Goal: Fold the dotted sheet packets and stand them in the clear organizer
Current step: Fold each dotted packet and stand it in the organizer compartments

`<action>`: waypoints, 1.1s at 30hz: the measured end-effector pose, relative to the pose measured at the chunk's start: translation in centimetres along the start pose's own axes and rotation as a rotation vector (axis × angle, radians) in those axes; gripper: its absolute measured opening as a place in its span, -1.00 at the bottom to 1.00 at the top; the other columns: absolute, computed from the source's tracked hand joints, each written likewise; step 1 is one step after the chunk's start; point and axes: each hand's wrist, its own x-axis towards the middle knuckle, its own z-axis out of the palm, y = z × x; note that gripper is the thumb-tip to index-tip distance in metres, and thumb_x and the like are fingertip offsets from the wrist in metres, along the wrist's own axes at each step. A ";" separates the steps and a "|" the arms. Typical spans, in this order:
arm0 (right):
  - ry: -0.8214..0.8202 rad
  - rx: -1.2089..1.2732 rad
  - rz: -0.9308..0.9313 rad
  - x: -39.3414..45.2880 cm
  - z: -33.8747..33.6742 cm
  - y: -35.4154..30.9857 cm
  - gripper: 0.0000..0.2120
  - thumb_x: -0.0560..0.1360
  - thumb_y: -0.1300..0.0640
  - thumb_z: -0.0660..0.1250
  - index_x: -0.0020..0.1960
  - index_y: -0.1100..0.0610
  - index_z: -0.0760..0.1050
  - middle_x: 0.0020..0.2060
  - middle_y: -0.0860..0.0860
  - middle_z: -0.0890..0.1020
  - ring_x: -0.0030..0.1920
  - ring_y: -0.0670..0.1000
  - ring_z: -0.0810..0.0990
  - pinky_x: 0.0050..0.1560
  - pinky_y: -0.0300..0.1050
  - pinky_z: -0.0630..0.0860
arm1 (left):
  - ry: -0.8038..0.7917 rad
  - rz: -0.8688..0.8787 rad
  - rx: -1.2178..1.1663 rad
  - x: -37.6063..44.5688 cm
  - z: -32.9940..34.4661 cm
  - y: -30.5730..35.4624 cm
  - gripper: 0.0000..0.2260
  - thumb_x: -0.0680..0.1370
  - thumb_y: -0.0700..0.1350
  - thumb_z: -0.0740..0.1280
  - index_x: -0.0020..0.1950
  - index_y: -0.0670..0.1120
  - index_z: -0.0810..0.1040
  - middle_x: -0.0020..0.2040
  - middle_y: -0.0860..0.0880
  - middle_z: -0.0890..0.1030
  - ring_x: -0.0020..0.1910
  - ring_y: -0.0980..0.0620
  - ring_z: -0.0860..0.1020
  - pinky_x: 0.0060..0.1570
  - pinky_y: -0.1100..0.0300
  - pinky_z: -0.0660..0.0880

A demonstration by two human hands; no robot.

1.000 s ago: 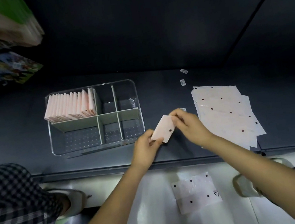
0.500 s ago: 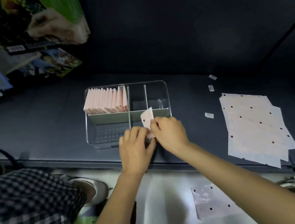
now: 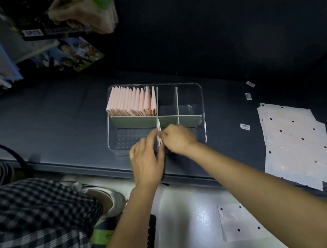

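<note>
Packet: you hold the folded packet [image 3: 159, 134] edge-up between both hands, over the near side of the clear organizer [image 3: 202, 104], close to the worktop's [image 3: 61, 123] front edge
Left hand: your left hand [image 3: 146, 161] presses its fingers against the packet's left face
Right hand: your right hand [image 3: 179, 138] pinches the packet from the right
Fold: press the crease flat along its whole length before you let go, so it stays thin
Placing: the filed packets [image 3: 131, 103] fill the far-left compartment; stand this one upright, snug and parallel
Remaining: flat dotted sheets [image 3: 295, 140] wait near the worktop's right edge
</note>
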 end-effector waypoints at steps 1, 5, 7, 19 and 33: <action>-0.035 0.001 -0.012 -0.1 0.1 0.0 -0.66 0.57 0.01 0.05 -0.04 0.14 0.56 0.03 0.16 0.62 0.05 0.19 0.57 -0.08 -0.05 0.42 | -0.016 0.016 0.021 0.1 0.0 0.0 -0.62 0.53 -0.17 0.31 0.35 -0.02 0.45 0.03 -0.05 0.57 0.03 -0.06 0.52 0.17 0.15 0.20; -0.034 0.013 -0.119 -1.8 -0.3 1.4 -0.71 0.55 0.03 0.08 -0.01 0.06 0.58 0.00 0.11 0.64 0.04 0.16 0.57 -0.08 -0.07 0.45 | -0.047 0.034 0.109 0.2 0.3 -0.1 -0.70 0.55 -0.14 0.30 0.28 0.02 0.53 0.02 -0.07 0.56 0.02 -0.10 0.52 0.16 0.10 0.22; 0.107 0.111 -0.190 -3.4 -0.9 3.5 -0.75 0.57 -0.02 0.14 -0.04 0.00 0.59 -0.17 0.04 0.67 -0.08 0.11 0.60 -0.13 -0.08 0.50 | -0.044 0.030 0.139 0.3 0.5 -0.2 -0.75 0.58 -0.09 0.27 0.25 0.00 0.55 0.03 -0.07 0.58 0.04 -0.11 0.52 0.14 0.11 0.20; -0.390 -0.293 0.023 -17.8 8.7 26.5 -0.46 0.52 -0.22 0.19 0.40 0.04 0.28 0.33 -0.01 0.37 0.34 0.03 0.33 0.32 -0.15 0.30 | -0.027 0.045 0.210 0.1 1.5 0.4 -0.75 0.57 -0.07 0.29 0.22 -0.08 0.56 0.15 -0.18 0.49 0.17 -0.23 0.43 0.26 -0.08 0.20; -0.313 -0.520 -0.130 -17.3 10.9 29.8 -0.66 0.38 0.06 0.42 0.14 0.12 0.55 0.06 0.12 0.61 0.03 0.14 0.59 -0.02 -0.11 0.52 | -0.108 0.150 0.276 -1.0 1.7 3.1 -0.72 0.53 -0.14 0.35 0.23 -0.14 0.54 0.32 -0.22 0.41 0.30 -0.26 0.32 0.25 -0.15 0.26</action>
